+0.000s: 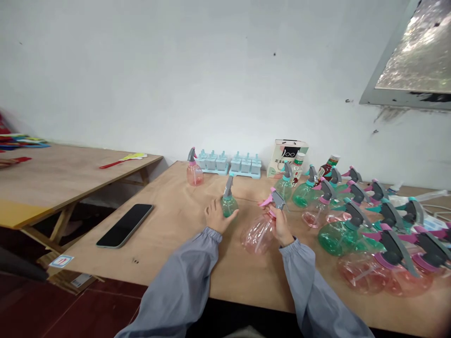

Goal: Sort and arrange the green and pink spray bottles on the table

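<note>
My left hand (215,217) curls round the lower front of a green spray bottle (229,205) that stands upright with a grey and teal head. Its fingers are on the bottle's left and the thumb reaches across to the right. In my right hand (281,227) is a clear pink spray bottle (256,234), gripped at the neck below its grey and pink trigger head. That bottle leans, its body down to the left; whether its base touches the table cannot be made out.
Several green and pink spray bottles (338,237) crowd the table's right side. Along the wall are another pink spray bottle (195,174), light blue ice-pop moulds (216,164) and a carton (276,162). A phone (125,226) lies left. A second table (70,178) stands beyond a gap.
</note>
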{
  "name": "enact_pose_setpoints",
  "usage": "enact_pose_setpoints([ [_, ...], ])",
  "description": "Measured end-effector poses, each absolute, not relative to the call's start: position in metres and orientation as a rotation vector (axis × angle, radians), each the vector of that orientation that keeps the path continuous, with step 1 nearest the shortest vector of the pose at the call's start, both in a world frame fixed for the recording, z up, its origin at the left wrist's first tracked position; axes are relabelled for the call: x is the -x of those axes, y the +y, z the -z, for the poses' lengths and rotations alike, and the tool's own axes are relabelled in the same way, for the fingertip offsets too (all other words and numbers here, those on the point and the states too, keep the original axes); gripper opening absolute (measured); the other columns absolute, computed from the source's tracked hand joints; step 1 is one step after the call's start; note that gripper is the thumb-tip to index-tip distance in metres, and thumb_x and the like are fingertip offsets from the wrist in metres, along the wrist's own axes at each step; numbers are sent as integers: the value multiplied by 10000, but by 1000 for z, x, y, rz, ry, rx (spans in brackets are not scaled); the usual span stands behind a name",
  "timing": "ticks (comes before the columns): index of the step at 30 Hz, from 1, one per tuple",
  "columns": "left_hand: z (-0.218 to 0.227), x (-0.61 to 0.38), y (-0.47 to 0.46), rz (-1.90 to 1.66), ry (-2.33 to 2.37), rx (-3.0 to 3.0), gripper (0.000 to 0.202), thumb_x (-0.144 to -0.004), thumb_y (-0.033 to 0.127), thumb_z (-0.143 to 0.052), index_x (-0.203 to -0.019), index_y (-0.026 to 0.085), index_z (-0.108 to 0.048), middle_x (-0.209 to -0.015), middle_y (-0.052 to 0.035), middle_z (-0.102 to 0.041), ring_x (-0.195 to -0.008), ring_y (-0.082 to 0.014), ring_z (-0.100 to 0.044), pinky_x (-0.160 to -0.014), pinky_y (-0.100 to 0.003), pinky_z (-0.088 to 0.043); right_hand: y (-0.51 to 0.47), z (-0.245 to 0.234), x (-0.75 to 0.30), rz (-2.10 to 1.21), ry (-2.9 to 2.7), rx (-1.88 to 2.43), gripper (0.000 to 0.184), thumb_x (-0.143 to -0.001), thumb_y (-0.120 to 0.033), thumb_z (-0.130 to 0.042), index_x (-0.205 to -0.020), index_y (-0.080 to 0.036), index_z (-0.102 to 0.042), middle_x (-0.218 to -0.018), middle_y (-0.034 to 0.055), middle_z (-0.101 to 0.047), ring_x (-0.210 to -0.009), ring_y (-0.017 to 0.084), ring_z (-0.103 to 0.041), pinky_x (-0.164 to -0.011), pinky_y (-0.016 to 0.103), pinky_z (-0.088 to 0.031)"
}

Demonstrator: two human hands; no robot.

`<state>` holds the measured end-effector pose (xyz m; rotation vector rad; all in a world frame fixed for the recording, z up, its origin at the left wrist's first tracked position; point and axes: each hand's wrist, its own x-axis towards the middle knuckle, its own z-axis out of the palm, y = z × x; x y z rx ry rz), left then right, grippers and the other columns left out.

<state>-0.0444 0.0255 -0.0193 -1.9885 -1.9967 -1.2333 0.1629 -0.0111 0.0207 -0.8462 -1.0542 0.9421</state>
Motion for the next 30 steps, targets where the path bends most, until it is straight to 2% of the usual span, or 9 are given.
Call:
enact_pose_setpoints([
  [6, 21, 49, 29, 1238, -1946, 1969, 806, -746, 648, -711, -1357, 160, -519, -1220, -179, -641, -1165, -358, -621, -993, -492, -459, -14, -17, -156, -854, -982, 820, 281, -693, -511, -660, -775, -243, -637, -788, 27, -696, -733, 199, -637, -645, 326, -561],
  [12, 26, 51, 32, 1222, -1930, 1994, 805, -749, 661, -699, -1360, 171, -515, -1220, -167, -631, -1139, -357, -625, -979, -495, -456, -14, -13, -150, -824, -970, 785, 292, -717, -533, -610, -739, -243, -620, -762, 31, -671, -749, 201, -632, -686, 327, -552],
  [18, 23, 50, 32, 1217, -1949, 2022, 814, -750, 647, -712, -1373, 165, -507, -1223, -181, -631, -1132, -354, -624, -992, -496, -440, -14, -12, -149, -851, -1106, 835, 368, -788, -559, -524, -895, -243, -679, -848, 59, -708, -842, 222, -663, -709, 334, -551],
  [21, 23, 51, 32, 1240, -1939, 2030, 800, -747, 643, -721, -1370, 189, -508, -1222, -167, -630, -1166, -349, -610, -1007, -493, -435, -14, -12, -151, -853, -1070, 851, 358, -771, -567, -548, -868, -247, -678, -836, 58, -717, -848, 240, -677, -717, 353, -555],
  [25, 23, 52, 33, 1248, -1930, 2040, 790, -744, 639, -723, -1363, 197, -512, -1224, -158, -628, -1165, -342, -614, -1015, -492, -436, -11, -13, -153, -803, -926, 854, 336, -733, -567, -592, -779, -236, -631, -777, 36, -695, -769, 216, -670, -670, 328, -538],
  [30, 20, 52, 31, 1229, -1934, 2030, 802, -741, 644, -718, -1361, 179, -514, -1209, -163, -631, -1174, -351, -613, -1017, -507, -445, -12, -15, -151, -901, -913, 860, 274, -679, -492, -643, -751, -228, -633, -852, 43, -713, -762, 182, -642, -618, 278, -510],
])
